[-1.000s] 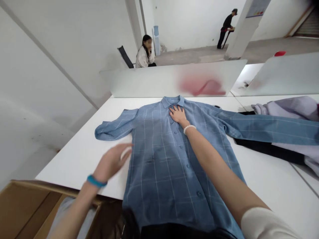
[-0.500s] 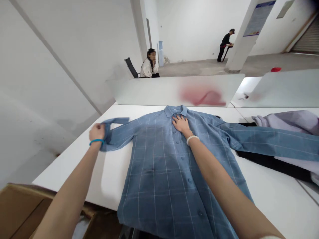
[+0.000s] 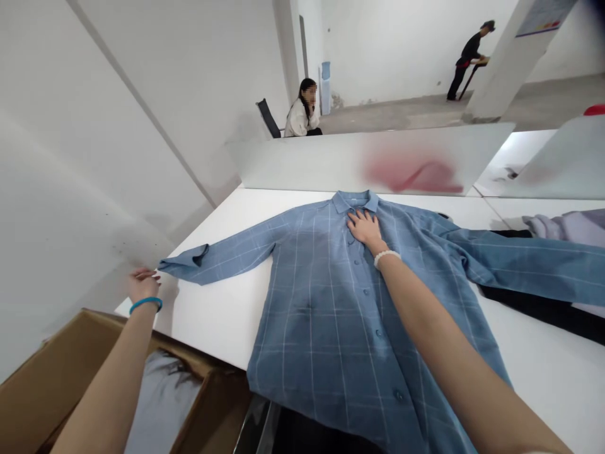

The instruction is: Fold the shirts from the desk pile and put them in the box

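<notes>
A blue shirt point(image 3: 321, 302) with thin white checks lies spread front up on the white table point(image 3: 208, 321), its collar at the far side. My right hand point(image 3: 365, 229) rests flat just below the collar, fingers spread on the button front. At the far left, my left hand point(image 3: 144, 285) is closed at the tip of the shirt's left-side sleeve point(image 3: 236, 255), pinching a corner of the cuff. This sleeve stretches out nearly straight, with its cuff partly folded over. The other sleeve point(image 3: 534, 258) reaches out to the right.
Cardboard boxes point(image 3: 61, 359), one with pale cloth point(image 3: 163, 397) inside, stand below the table's left front edge. Black and lilac garments point(image 3: 567, 226) lie at right. A frosted divider point(image 3: 302, 164) lines the back. Beyond it are a seated person point(image 3: 300, 116) and a standing person point(image 3: 467, 60).
My left hand has moved left and down, drawing the bunched sleeve out flat toward the table's left edge. My right hand stays on the shirt front. The view has shifted left.
</notes>
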`<state>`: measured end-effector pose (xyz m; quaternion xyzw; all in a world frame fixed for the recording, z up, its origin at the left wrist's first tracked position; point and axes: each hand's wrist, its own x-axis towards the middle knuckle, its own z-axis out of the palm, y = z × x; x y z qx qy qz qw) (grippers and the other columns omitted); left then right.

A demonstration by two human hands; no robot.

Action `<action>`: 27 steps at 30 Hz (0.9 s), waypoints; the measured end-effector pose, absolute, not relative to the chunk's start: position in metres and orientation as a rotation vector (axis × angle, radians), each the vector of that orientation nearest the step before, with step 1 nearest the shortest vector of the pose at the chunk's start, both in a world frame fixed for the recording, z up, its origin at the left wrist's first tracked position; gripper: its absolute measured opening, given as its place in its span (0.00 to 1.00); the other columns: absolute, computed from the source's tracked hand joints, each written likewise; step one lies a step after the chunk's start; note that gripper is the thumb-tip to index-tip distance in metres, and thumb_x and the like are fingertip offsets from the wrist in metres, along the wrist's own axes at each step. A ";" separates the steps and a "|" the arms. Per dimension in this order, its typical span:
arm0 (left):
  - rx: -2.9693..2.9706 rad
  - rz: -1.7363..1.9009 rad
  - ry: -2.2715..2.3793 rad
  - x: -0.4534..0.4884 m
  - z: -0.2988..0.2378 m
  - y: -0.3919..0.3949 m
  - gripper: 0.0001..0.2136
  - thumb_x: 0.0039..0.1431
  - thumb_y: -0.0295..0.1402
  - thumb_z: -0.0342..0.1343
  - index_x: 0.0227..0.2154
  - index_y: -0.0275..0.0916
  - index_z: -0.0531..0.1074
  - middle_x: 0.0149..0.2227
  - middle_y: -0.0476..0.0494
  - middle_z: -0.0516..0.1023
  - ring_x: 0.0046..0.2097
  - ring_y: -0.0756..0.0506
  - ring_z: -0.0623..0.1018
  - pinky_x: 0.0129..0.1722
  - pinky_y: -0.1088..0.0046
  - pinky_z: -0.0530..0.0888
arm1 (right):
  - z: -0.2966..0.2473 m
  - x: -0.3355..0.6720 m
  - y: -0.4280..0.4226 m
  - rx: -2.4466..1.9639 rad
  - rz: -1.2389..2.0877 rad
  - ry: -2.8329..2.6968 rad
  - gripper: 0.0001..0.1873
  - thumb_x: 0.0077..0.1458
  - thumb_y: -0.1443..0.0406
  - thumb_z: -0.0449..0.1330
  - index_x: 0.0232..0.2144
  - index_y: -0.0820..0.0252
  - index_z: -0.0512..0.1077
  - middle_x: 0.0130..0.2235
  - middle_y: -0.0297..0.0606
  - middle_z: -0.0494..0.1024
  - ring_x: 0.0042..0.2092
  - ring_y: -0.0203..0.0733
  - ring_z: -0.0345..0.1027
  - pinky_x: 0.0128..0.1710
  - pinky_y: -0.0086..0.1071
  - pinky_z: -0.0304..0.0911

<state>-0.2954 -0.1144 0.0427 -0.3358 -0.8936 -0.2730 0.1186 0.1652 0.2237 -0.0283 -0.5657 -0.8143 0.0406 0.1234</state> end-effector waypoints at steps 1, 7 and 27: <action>-0.948 -0.783 -2.664 -0.295 0.035 -0.115 0.10 0.61 0.32 0.39 0.38 0.31 0.61 0.29 0.49 0.74 0.33 0.47 0.77 0.33 0.70 0.73 | -0.028 0.165 0.224 -1.651 0.121 -2.374 0.27 0.63 0.57 0.40 0.61 0.51 0.59 0.65 0.38 0.54 0.65 0.54 0.44 0.61 0.54 0.42; -1.053 -0.703 -2.686 -0.292 0.014 -0.089 0.22 0.58 0.37 0.49 0.49 0.24 0.60 0.55 0.23 0.65 0.57 0.33 0.66 0.53 0.57 0.65 | -0.029 0.166 0.224 -1.649 0.106 -2.364 0.27 0.63 0.56 0.40 0.61 0.51 0.59 0.65 0.38 0.56 0.65 0.54 0.45 0.62 0.53 0.42; -1.021 0.344 -2.773 -0.296 0.120 -0.095 0.28 0.63 0.44 0.36 0.38 0.22 0.72 0.39 0.27 0.76 0.44 0.31 0.75 0.37 0.53 0.72 | -0.032 0.167 0.228 -1.630 0.077 -2.367 0.26 0.63 0.56 0.41 0.60 0.51 0.60 0.64 0.38 0.57 0.64 0.52 0.47 0.61 0.53 0.44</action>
